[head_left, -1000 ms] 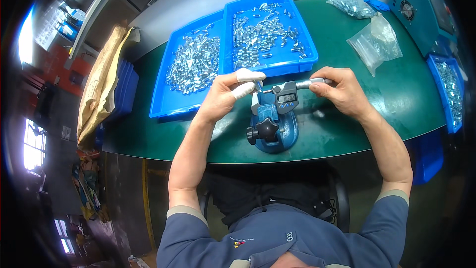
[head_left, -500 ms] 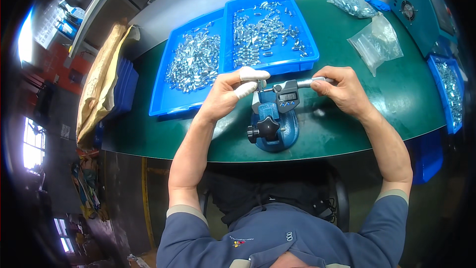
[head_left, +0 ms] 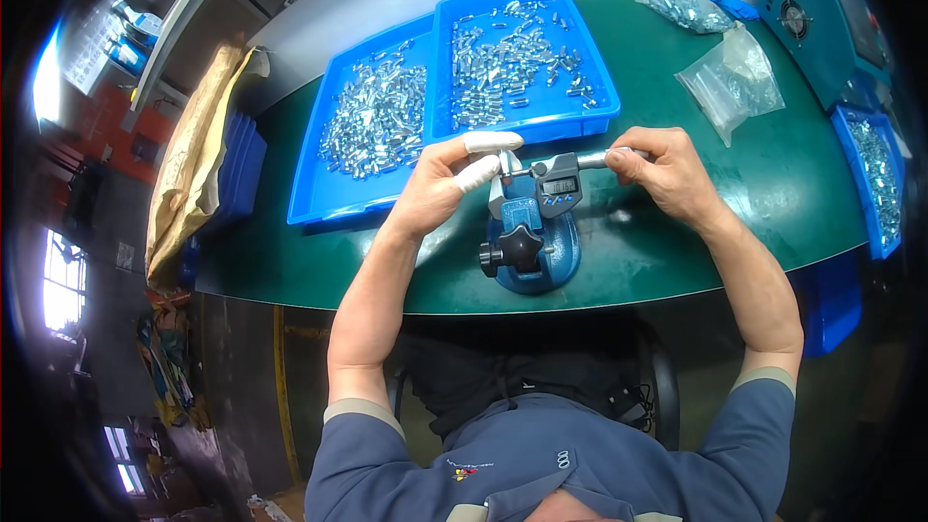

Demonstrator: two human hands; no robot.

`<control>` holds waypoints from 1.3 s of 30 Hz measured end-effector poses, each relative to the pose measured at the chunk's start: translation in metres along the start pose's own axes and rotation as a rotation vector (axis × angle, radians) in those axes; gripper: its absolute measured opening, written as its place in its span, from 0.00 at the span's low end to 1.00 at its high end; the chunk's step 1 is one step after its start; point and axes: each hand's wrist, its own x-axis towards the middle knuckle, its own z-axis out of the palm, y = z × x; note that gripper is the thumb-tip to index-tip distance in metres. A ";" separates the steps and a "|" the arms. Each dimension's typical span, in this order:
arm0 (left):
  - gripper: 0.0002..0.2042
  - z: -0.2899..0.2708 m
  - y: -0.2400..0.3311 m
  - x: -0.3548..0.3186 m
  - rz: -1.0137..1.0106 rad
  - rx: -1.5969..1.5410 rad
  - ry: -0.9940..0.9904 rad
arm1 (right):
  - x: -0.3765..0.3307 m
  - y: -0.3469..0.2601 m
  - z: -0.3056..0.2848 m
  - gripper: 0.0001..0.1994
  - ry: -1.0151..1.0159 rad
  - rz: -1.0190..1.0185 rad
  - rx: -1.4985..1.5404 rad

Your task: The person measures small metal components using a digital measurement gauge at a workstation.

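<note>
A digital micrometer point(head_left: 560, 184) with a small display is clamped in a blue stand point(head_left: 554, 275) with a black star knob point(head_left: 523, 247), near the table's front edge. My left hand point(head_left: 435, 184), white covers on its thumb and forefinger, pinches a small shiny metal pin point(head_left: 507, 163) at the jaws; the fingers hide part of it. On the other side my right hand point(head_left: 677, 174) is closed on the micrometer's thimble end, thumb and forefinger round it.
Behind my hands, two blue trays point(head_left: 611, 122) hold many small metal pins on the green table point(head_left: 657, 261). Clear plastic bags point(head_left: 733, 87) lie at the back right, beside a teal machine point(head_left: 807, 24). A blue bin point(head_left: 894, 169) of parts stands far right; brown paper point(head_left: 193, 164) is at left.
My right fingers have shifted slightly on the thimble, and the display reading differs. The pin at the jaws shows a little more. The whole view has moved slightly.
</note>
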 end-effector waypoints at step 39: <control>0.15 -0.079 0.011 0.030 0.349 0.950 0.773 | -0.003 -0.005 -0.003 0.11 -0.024 0.001 0.014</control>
